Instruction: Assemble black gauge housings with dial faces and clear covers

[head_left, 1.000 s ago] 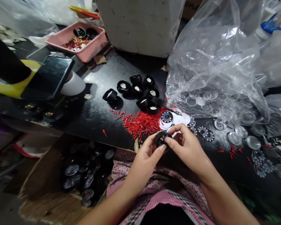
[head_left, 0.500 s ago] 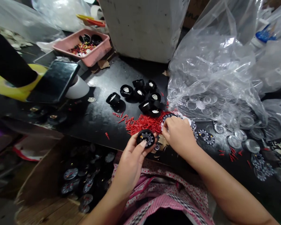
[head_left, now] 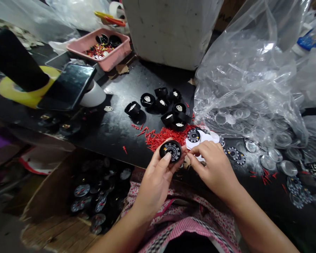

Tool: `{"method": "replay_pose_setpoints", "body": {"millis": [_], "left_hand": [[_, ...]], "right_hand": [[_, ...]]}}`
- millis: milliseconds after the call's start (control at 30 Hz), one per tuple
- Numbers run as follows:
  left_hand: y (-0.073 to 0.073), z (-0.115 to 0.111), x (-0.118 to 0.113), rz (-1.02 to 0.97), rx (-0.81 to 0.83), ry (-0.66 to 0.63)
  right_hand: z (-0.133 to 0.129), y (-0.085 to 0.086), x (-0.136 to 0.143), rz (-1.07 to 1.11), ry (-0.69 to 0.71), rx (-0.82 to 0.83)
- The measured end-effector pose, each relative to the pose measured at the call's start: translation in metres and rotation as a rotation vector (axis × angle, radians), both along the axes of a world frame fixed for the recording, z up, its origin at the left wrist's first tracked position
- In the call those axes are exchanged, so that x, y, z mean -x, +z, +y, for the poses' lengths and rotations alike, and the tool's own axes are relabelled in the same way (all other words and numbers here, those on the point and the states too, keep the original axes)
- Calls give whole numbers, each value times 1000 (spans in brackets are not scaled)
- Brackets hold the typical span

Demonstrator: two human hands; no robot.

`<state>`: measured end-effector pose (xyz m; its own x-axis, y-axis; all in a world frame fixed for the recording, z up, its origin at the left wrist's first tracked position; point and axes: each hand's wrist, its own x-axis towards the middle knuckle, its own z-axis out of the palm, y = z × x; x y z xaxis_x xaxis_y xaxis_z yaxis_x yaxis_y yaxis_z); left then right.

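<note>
A round black gauge point(head_left: 171, 151) with a printed dial face is held in my left hand point(head_left: 158, 175), the thumb resting on the face. Close beside it, my right hand point(head_left: 213, 163) pinches a small red pointer needle, mostly hidden by the fingertips. Just beyond both hands lies a pile of loose red needles point(head_left: 164, 137). White discs point(head_left: 206, 137) lie by the right hand, with a black dial plate point(head_left: 193, 135) on top of them. Several open black gauge housings point(head_left: 162, 103) with pale plates inside stand behind the pile.
A large clear bag point(head_left: 247, 84) of transparent covers fills the right, with loose covers point(head_left: 268, 162) before it. At the back left sits a pink tray point(head_left: 113, 62) of small parts. A phone point(head_left: 68, 86) leans on a white roll. Below the table edge, a carton point(head_left: 50, 196) holds finished-looking gauges.
My right hand has drawn back from the pile toward the gauge, its fingers pinched, uncovering the dial plate and white discs. The whole view has shifted slightly.
</note>
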<state>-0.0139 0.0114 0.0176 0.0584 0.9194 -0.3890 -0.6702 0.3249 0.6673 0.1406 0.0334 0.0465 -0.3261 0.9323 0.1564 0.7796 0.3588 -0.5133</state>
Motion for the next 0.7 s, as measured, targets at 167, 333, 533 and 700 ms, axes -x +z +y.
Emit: {"method": "replay_pose_setpoints", "body": {"millis": [167, 333, 533, 700], "left_hand": [[-10, 2, -4, 169, -29, -28], [-13, 0, -11, 355, -126, -119], [0, 1, -4, 461, -221, -123], [-11, -7, -10, 474, -248, -90]], "right_hand": [[-5, 9, 6, 220, 30, 116], [-3, 10, 7, 173, -32, 181], [-2, 9, 6, 254, -65, 268], [-1, -13, -4, 422, -39, 294]]}}
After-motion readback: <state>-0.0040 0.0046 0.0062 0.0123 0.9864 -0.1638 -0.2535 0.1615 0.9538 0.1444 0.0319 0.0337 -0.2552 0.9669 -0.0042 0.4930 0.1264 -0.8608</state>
